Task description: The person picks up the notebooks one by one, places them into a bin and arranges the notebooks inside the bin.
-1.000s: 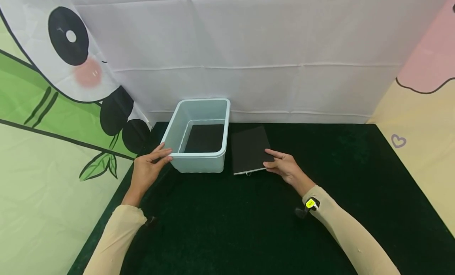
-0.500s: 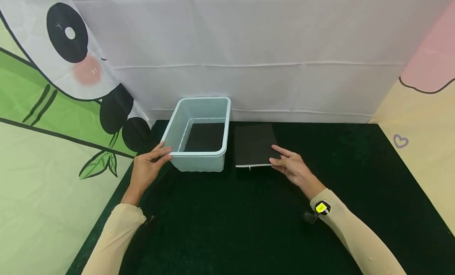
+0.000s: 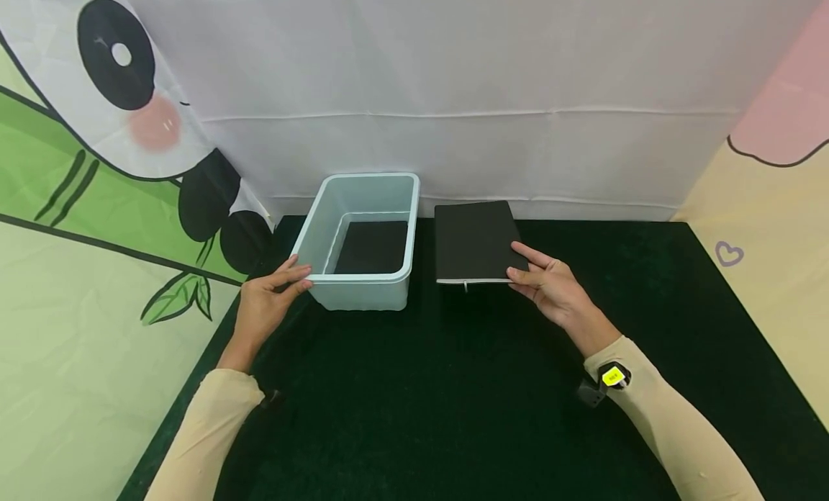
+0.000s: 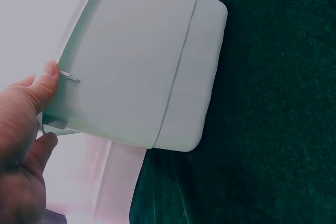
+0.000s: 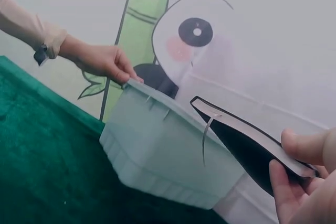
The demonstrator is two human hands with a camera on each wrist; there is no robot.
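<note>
A pale blue plastic bin [image 3: 363,294] stands on the dark green cloth. My left hand [image 3: 264,308] pinches its near left corner; in the left wrist view the thumb [image 4: 47,80] lies at the rim. A black notebook [image 3: 478,240] is held up to the right of the bin, apart from it. My right hand [image 3: 550,289] grips the notebook by its near right corner, thumb on the cover and fingers beneath. Pale page edges and a ribbon bookmark [image 5: 206,137] show in the right wrist view. Inside the bin lies a flat black rectangle [image 3: 372,247]; its kind cannot be told.
The dark green cloth [image 3: 414,400] covers the table. A white curtain [image 3: 486,148] hangs close behind the bin and notebook. A panda-printed cloth [image 3: 162,155] borders the left side, and a cream and pink one [image 3: 771,220] the right.
My right hand has lifted the notebook and moved it to the right and away from me, above the cloth. The left hand stays on the bin's corner, and the bin has not moved.
</note>
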